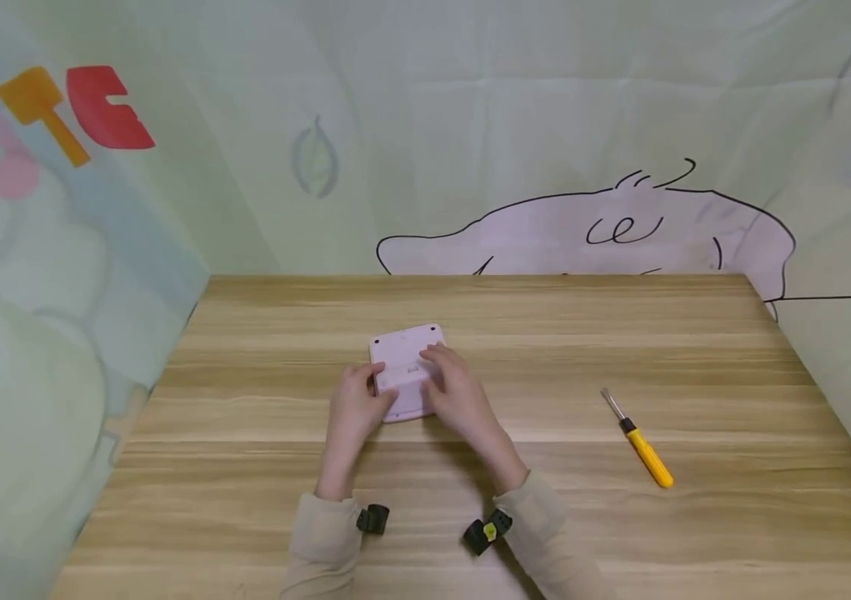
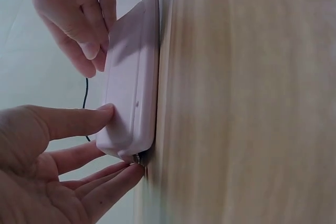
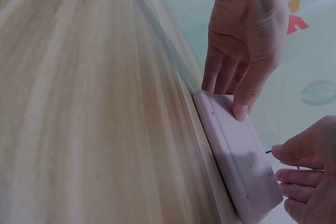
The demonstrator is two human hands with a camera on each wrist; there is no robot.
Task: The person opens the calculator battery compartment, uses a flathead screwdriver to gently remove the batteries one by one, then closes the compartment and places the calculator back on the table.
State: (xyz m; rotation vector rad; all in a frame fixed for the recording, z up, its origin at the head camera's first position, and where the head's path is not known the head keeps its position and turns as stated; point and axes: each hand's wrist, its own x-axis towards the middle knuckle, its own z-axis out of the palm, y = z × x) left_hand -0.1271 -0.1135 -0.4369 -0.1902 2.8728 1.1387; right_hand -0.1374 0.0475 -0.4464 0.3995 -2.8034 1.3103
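Note:
A pale pink flat device (image 1: 404, 346) that looks like a calculator lies back side up on the table, with small dark feet at its far corners. My left hand (image 1: 356, 407) grips its near left corner, thumb on the back and fingers along the side edge. In the left wrist view, the left thumb presses the pink casing (image 2: 126, 66) while the fingers reach its lower edge. Over the right part of the back is my right hand (image 1: 463, 396), fingers loosely bent; whether its fingertips touch the casing is hard to tell.
A screwdriver (image 1: 643, 446) with a yellow handle lies to the right on the wooden table (image 1: 282, 308). Behind the table hangs a printed cloth (image 1: 455, 125) with cartoon drawings. Each wrist carries a black strap mount.

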